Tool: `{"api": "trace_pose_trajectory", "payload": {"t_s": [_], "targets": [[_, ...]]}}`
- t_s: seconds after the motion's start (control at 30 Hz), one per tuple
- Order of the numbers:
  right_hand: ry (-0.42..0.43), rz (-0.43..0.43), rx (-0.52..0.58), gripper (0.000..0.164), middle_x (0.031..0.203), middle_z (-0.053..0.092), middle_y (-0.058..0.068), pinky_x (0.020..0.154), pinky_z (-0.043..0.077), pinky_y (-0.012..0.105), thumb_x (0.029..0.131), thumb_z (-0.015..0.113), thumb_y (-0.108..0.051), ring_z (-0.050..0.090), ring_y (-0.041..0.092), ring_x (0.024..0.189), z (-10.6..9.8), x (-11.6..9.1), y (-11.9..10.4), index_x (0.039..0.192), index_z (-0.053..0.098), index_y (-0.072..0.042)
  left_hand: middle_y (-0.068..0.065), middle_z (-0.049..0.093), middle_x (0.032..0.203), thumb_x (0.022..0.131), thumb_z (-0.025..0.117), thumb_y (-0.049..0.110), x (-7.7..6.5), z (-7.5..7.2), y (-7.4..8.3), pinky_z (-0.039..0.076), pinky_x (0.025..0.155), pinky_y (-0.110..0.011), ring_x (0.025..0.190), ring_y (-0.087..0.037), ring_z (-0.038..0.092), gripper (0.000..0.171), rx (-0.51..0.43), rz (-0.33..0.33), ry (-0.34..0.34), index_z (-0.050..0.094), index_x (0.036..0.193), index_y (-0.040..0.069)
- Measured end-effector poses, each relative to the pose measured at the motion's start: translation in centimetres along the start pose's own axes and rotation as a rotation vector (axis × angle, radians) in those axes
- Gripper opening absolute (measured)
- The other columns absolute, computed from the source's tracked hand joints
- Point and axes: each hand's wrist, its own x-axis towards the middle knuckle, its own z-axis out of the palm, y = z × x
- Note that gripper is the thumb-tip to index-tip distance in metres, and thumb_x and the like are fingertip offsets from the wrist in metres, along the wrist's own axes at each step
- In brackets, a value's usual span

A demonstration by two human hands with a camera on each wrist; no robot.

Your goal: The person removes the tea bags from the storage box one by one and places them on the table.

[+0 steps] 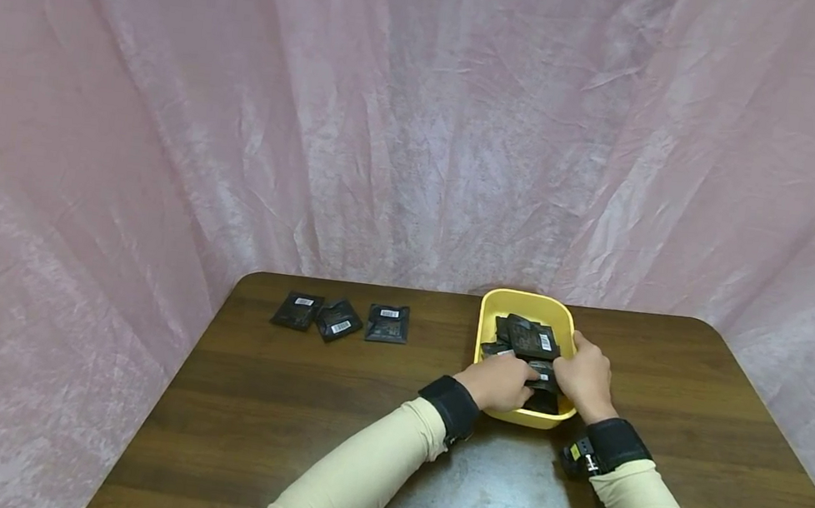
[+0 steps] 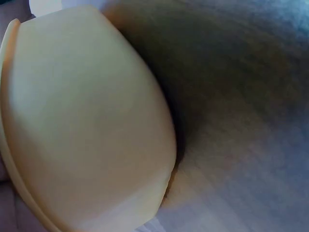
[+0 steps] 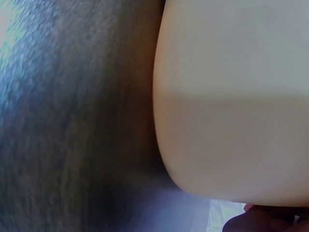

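Note:
A yellow plastic basket (image 1: 490, 305) holds several small black sachets (image 1: 532, 339) with white labels, piled loosely. My left hand (image 1: 502, 382) reaches over the basket's near left rim, its index finger lying on a sachet (image 1: 545, 375) near the front of the pile. The rest of its fingers are hidden among the sachets. My right hand (image 1: 584, 379) grips the right rim, thumb inside the basket and fingers along the outside. Both wrist views mostly show the basket's outer wall (image 2: 91, 121), with dark bits of fingers (image 3: 265, 222) at the edge of the right wrist view.
Left of the basket, three black sachets lie on the wooden table (image 1: 269, 406): one at the far left (image 1: 298, 310), one tilted beside it (image 1: 339, 320) and one set apart (image 1: 388, 324). A pink curtain (image 1: 422, 122) hangs behind the table's back edge.

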Motion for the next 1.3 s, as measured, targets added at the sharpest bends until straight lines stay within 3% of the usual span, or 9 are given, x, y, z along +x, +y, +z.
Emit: {"api": "trace_pose_trajectory", "payload": {"t_s": [0.2, 0.4, 0.7, 0.93, 1.13, 1.3], "targets": [[-0.011, 0.01, 0.005, 0.071, 0.14, 0.063, 0.038, 0.101, 0.051, 0.067, 0.089, 0.051, -0.008, 0.062, 0.057, 0.124, 0.01, 0.02, -0.08, 0.158, 0.044, 0.007, 0.009, 0.077, 0.134, 0.109, 0.056, 0.026, -0.25, 0.31, 0.37, 0.059, 0.097, -0.024, 0.119, -0.009, 0.074, 0.038, -0.035, -0.079, 0.011, 0.07, 0.144, 0.03], [-0.02, 0.018, 0.008, 0.073, 0.146, 0.059, 0.037, 0.104, 0.049, 0.069, 0.089, 0.051, -0.009, 0.059, 0.058, 0.129, 0.04, 0.07, 0.0, 0.159, 0.042, 0.006, 0.013, 0.074, 0.137, 0.111, 0.056, 0.025, -0.67, 0.1, 0.55, 0.057, 0.106, -0.027, 0.122, -0.013, 0.073, 0.041, -0.037, -0.084, 0.027, 0.063, 0.149, 0.037], [-0.008, 0.002, 0.007, 0.073, 0.149, 0.056, 0.037, 0.107, 0.047, 0.07, 0.089, 0.051, -0.009, 0.057, 0.059, 0.132, 0.14, 0.03, -0.05, 0.159, 0.042, 0.007, 0.02, 0.075, 0.135, 0.111, 0.057, 0.041, -0.73, 0.39, 0.5, 0.057, 0.105, -0.026, 0.118, -0.008, 0.075, 0.034, -0.031, -0.046, 0.051, 0.069, 0.142, 0.039], [-0.001, 0.001, 0.002, 0.072, 0.146, 0.059, 0.038, 0.103, 0.05, 0.069, 0.088, 0.052, -0.009, 0.059, 0.058, 0.128, 0.21, 0.02, 0.06, 0.158, 0.044, 0.007, 0.019, 0.077, 0.129, 0.11, 0.059, 0.037, -0.57, 0.67, 0.4, 0.056, 0.106, -0.024, 0.112, -0.004, 0.075, 0.03, -0.035, -0.044, 0.058, 0.073, 0.137, 0.038], [-0.014, 0.013, 0.003, 0.074, 0.152, 0.053, 0.037, 0.107, 0.047, 0.069, 0.088, 0.051, -0.01, 0.056, 0.059, 0.134, 0.1, 0.06, -0.02, 0.159, 0.041, 0.007, 0.021, 0.078, 0.122, 0.109, 0.062, 0.031, -0.46, 0.76, 0.24, 0.056, 0.103, -0.022, 0.107, -0.002, 0.075, 0.026, -0.015, -0.02, 0.099, 0.076, 0.129, 0.038], [-0.022, 0.018, 0.005, 0.074, 0.152, 0.053, 0.037, 0.107, 0.047, 0.07, 0.089, 0.052, -0.01, 0.056, 0.058, 0.133, 0.19, 0.1, -0.06, 0.16, 0.04, 0.007, 0.021, 0.078, 0.111, 0.107, 0.065, 0.03, -0.61, 0.57, -0.23, 0.055, 0.09, -0.018, 0.095, -0.001, 0.072, 0.019, -0.038, 0.04, 0.129, 0.078, 0.12, 0.035]]}}
